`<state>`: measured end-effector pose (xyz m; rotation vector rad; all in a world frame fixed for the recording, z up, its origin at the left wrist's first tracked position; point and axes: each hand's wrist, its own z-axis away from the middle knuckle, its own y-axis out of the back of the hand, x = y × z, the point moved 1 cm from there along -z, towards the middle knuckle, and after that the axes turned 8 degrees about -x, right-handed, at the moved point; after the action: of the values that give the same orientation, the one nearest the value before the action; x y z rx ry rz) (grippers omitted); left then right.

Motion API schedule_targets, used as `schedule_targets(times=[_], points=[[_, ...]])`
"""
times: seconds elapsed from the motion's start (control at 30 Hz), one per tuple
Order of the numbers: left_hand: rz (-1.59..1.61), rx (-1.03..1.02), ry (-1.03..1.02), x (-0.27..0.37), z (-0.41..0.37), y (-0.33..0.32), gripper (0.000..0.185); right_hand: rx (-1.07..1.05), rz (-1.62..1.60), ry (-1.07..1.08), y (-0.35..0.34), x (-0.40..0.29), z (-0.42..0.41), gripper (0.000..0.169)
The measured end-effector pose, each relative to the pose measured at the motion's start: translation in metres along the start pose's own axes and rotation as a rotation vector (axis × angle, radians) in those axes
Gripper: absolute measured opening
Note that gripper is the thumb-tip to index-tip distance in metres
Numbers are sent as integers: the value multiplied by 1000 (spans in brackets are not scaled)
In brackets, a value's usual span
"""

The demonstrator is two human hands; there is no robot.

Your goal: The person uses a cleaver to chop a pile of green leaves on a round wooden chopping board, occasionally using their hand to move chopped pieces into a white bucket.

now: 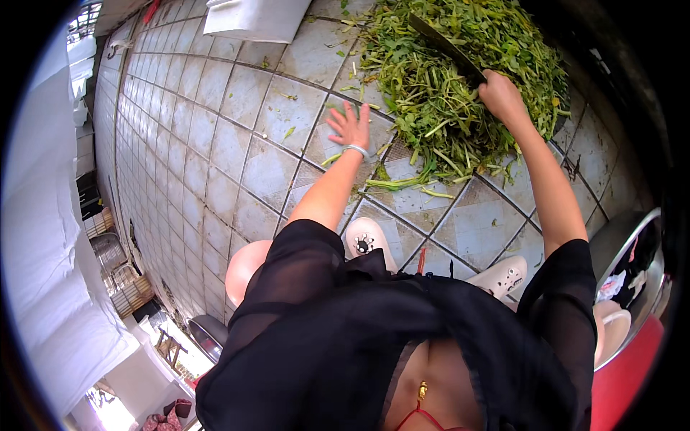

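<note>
My right hand point(501, 97) grips the handle of a cleaver-like knife point(446, 47), whose dark, wide blade lies over a large heap of chopped leafy green stalks point(426, 97) on the tiled floor. To the left of the heap, my left hand point(349, 126) is spread above the tiles, fingers apart and slightly blurred, holding nothing. A pale bangle point(356, 150) circles that wrist. A few longer green stems point(396, 184) lie at the heap's near edge. What lies beneath the heap is mostly hidden.
Leaf scraps dot the floor tiles point(272, 137). A white box-like container point(253, 19) stands at the top. At the right is a metal basin point(628, 242) with cloth-like items, beside a red surface point(628, 372). My light clogs point(369, 240) rest on the floor near the heap.
</note>
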<state>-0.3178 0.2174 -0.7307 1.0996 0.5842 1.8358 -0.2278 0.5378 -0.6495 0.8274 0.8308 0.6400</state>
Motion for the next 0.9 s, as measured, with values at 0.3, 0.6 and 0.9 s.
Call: schedule_targets(times=[0.3,0.6,0.9], points=[[-140,-77,-677,46,119,-111,109,123,-51,65,-4,-3,5,33],[421,244,-509,56,107,-86,64,97,-104,25,-4,2,11,33],[217,325,-654,108,-72,-2,45,215,-293,104,-14,18,20,22]])
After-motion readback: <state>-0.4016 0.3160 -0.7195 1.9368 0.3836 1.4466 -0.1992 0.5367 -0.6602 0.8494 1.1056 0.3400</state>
